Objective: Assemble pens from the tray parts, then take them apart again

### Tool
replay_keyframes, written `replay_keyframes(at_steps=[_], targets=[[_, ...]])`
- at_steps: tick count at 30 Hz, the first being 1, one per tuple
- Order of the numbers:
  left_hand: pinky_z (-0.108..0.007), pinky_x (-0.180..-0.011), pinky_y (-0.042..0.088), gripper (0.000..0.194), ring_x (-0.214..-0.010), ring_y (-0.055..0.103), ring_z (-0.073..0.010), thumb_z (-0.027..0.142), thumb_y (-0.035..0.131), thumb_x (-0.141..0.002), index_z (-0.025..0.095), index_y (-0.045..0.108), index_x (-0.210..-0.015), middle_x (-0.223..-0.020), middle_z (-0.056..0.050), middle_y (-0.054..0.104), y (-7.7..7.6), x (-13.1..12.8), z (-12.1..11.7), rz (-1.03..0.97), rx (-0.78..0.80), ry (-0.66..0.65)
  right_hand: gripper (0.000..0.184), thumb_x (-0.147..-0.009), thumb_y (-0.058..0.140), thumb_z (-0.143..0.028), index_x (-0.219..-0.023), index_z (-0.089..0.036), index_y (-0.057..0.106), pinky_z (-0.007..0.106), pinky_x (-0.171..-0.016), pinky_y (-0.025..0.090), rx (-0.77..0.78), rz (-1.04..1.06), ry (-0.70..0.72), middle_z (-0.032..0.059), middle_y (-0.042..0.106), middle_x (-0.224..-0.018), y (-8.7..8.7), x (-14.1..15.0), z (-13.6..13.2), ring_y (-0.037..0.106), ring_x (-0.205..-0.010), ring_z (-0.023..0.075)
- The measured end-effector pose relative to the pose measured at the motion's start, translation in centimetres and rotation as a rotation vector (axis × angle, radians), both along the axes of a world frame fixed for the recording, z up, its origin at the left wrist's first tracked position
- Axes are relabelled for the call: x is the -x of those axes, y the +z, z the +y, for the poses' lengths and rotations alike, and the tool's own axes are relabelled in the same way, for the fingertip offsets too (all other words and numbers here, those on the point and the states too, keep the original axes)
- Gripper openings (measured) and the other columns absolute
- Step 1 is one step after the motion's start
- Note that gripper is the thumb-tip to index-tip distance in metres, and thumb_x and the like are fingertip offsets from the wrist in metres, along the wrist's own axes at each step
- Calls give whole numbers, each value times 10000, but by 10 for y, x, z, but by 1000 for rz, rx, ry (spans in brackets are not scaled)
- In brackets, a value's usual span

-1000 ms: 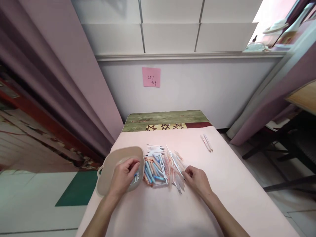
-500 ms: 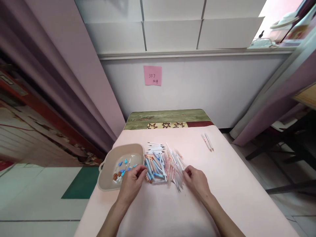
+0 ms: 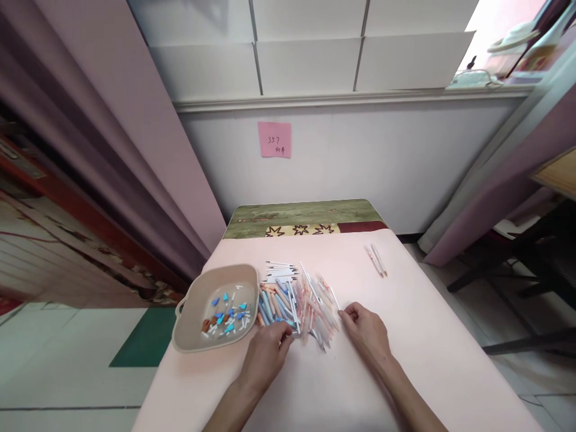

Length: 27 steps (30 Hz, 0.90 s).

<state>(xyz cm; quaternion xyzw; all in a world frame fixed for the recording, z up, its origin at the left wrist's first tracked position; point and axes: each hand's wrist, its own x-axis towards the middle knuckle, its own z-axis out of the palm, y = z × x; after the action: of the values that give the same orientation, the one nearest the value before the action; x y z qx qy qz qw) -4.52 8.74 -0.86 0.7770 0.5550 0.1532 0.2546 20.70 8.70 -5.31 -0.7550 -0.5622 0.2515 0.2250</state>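
Observation:
My right hand pinches one end of a thin white pen refill, which points up and left toward the pile. My left hand is closed at the near edge of the pile. Something small and whitish shows at its fingertips, too small to name. Between the hands lie blue and orange pen barrels and clear pink-patterned pen barrels. Several white refills with dark tips lie in a row behind the blue barrels.
On the left stands a beige basin with small blue, brown and white parts inside. Two pens lie at the far right of the pink-covered table. A pink note is stuck on the wall behind.
My left hand has moved from the basin's right edge rightward and nearer, to the front of the pile. The right hand has shifted slightly right, drawing the white refill to the pile's edge.

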Motion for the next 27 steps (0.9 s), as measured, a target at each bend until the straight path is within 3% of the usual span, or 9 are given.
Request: replay_keyframes(at_steps=[4, 8, 11, 16, 19, 22, 24, 27], targets=[[-269, -656, 411, 142, -738, 634, -194, 196, 499, -835, 224, 625, -776, -770, -23, 689, -3, 0, 2, 14, 8, 20, 209, -862, 508, -361, -759, -241, 643, 238, -600, 377, -90, 32, 97, -10, 693, -721, 15, 20, 16, 625, -669, 156], [-266, -648, 403, 151, -746, 632, -195, 196, 494, -838, 222, 629, -776, -788, -28, 696, -3, -5, -2, -15, 32, -20, 225, -881, 504, -383, -876, -239, 677, 246, -656, 397, -52, -127, 226, 25, 723, -815, 26, 61, 44, 659, -789, 180], [-266, -649, 397, 150, -743, 626, -198, 200, 497, -836, 215, 635, -781, -786, -37, 695, -2, -2, -6, -31, 48, -22, 279, -873, 517, -407, -959, -197, 679, 279, -690, 419, 32, -269, 257, 88, 733, -866, 24, 88, 63, 675, -845, 225], [-267, -655, 391, 155, -721, 605, -190, 224, 516, -834, 204, 646, -753, -748, -34, 685, 2, 11, -6, -109, 56, 18, 263, -839, 552, -368, -857, -153, 701, 307, -695, 434, 67, -300, 236, 148, 731, -830, 16, 100, 77, 686, -817, 256], [-259, -633, 405, 118, -683, 590, -171, 241, 566, -811, 190, 660, -760, -721, -29, 671, 1, 9, 1, -302, 120, 86, 265, -860, 515, -382, -835, -192, 699, 290, -655, 426, 59, -293, 184, 109, 734, -813, 20, 93, 73, 684, -805, 245], [-235, -525, 408, 202, -591, 566, -130, 302, 658, -755, 171, 665, -909, -826, -40, 673, -2, -4, 16, -656, 285, 293, 267, -879, 502, -412, -816, -215, 671, 250, -612, 402, -52, -161, 148, 45, 721, -746, 28, 87, 58, 667, -730, 195], [-215, -459, 397, 372, -565, 567, -114, 348, 734, -690, 157, 649, -998, -884, -53, 667, -4, -16, 25, -933, 440, 437, 281, -883, 510, -435, -778, -213, 648, 225, -570, 382, -162, 25, 200, 3, 682, -644, 32, 85, 42, 625, -615, 151], [-182, -448, 403, 429, -547, 557, -88, 353, 813, -607, 118, 665, -934, -771, -32, 652, -6, -29, 31, -1244, 610, 495, 316, -887, 512, -471, -773, -214, 657, 209, -522, 369, -231, 270, 334, -24, 641, -587, 33, 75, 20, 567, -534, 121]])
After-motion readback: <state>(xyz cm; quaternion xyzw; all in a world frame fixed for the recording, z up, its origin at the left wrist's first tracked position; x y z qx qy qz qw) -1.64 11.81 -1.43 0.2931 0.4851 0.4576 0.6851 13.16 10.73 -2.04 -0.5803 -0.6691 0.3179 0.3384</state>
